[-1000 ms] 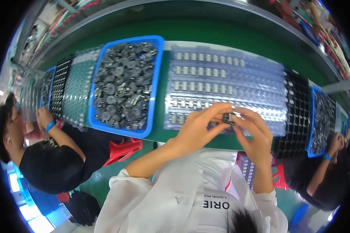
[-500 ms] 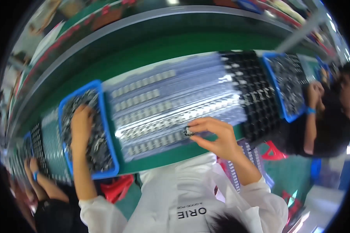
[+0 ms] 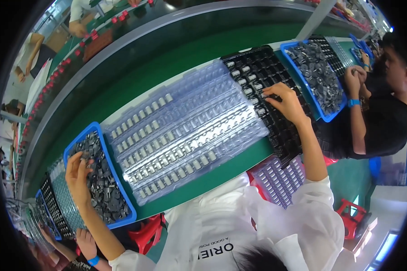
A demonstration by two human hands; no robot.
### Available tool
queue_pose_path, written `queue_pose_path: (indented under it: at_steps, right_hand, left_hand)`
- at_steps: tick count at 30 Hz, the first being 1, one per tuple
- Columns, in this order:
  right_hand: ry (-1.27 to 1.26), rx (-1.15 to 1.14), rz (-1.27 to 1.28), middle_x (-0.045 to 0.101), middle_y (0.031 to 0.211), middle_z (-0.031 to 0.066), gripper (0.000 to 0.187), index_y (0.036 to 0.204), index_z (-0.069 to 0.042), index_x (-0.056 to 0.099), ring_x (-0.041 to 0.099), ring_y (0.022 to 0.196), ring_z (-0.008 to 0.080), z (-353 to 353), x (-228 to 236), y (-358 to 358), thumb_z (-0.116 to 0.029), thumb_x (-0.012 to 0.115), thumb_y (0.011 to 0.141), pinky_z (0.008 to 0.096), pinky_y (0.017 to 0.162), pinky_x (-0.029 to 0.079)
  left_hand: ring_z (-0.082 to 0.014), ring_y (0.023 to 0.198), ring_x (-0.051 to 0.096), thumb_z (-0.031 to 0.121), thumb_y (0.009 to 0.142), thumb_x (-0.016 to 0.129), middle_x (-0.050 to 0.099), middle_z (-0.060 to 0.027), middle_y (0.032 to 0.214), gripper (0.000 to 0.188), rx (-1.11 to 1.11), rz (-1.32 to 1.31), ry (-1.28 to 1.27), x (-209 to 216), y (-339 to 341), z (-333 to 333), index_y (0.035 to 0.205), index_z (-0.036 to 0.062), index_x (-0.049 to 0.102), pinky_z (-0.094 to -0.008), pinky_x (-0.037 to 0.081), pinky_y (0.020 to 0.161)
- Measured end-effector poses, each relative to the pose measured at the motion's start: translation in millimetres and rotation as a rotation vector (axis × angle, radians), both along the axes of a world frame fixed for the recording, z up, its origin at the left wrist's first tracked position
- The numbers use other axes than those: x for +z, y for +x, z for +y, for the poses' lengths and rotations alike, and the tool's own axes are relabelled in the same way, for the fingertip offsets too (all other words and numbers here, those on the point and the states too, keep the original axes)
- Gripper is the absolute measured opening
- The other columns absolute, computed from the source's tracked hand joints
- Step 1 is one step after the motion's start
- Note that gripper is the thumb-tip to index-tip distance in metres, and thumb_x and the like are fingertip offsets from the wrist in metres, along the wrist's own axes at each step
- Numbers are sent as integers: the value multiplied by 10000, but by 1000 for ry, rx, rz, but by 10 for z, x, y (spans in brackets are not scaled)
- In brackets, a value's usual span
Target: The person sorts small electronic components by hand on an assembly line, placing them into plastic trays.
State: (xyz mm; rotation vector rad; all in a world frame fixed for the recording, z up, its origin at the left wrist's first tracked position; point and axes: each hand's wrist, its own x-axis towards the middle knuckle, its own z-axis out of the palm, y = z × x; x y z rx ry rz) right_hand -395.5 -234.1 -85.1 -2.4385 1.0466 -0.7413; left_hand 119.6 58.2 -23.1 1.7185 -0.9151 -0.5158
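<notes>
My left hand is over the left side of a blue bin heaped with small dark grey metal parts. Its thumb and fingers are closed round a small grey metal part. My right hand reaches over a black compartment tray, fingertips pinched on a small silvery part at one of its pockets. Silvery cylinders sit in several pockets to the left of these fingers. Between my hands lies a clear plastic tray with rows of whitish silver cylinders filling its left portion.
Another blue bin of grey parts stands beyond the black tray, near a co-worker in black. A filled clear tray lies below the bench edge. Red stools stand nearby. A grey rail runs along the far side.
My right hand has moved from the clear tray's front row rightward to the black tray, still pinching a small part. My left hand, earlier down among the bin's parts, now pinches one. The view has shifted.
</notes>
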Motion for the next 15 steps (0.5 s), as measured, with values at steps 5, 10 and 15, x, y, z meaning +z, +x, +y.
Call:
queue_pose_path:
  at_steps: [5, 10, 15]
  right_hand:
    - [-79, -1, -24, 634, 1057, 114, 192, 893, 9, 643, 601, 968, 274, 76, -52, 28, 71, 688, 718, 333, 812, 489]
    - [-219, 1, 119, 597, 1075, 123, 207, 929, 1, 650, 580, 989, 262, 91, 3, 3, 81, 660, 739, 324, 826, 471]
    - [80, 165, -60, 567, 1080, 103, 283, 1051, -52, 666, 563, 1000, 263, 946, 384, 981, 16, 651, 776, 341, 844, 452]
  left_hand:
    - [-106, 773, 619, 109, 919, 524, 626, -104, 1151, 277, -181, 53, 57, 159, -631, -213, 1157, -13, 597, -206, 452, 629]
    - [-167, 860, 639, 29, 877, 560, 592, -133, 1190, 299, -316, 368, -7, 72, -946, -239, 1167, -40, 577, -245, 489, 713]
    - [-147, 868, 630, -86, 819, 575, 591, -152, 1182, 371, -261, 463, 10, -93, -1307, -208, 1188, -52, 541, -247, 510, 762]
